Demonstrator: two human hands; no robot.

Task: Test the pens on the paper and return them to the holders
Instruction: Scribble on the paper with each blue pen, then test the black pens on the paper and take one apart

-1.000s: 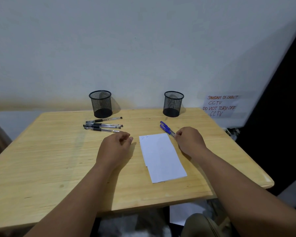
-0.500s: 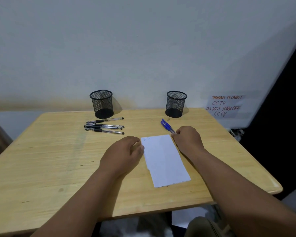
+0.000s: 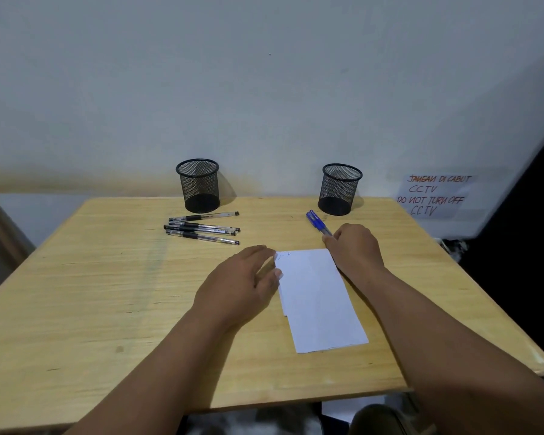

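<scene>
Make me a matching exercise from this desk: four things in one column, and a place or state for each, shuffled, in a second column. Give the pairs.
1. black pens
2. blue pens
3. paper
4. left hand

A. gripped by the right hand
B. fingers at the paper's left edge
C. lying in front of the left holder
D. flat between the two hands

Pairs: 1-C, 2-A, 3-D, 4-B

1. White paper point(image 3: 319, 299) lies flat near the bench's right side, faint marks at its far left corner.
2. Four black pens point(image 3: 203, 229) lie side by side, far left.
3. Blue pens point(image 3: 318, 223) lie far right.
4. Two black mesh holders, left point(image 3: 198, 185) and right point(image 3: 339, 189), stand upright at the far edge.
</scene>
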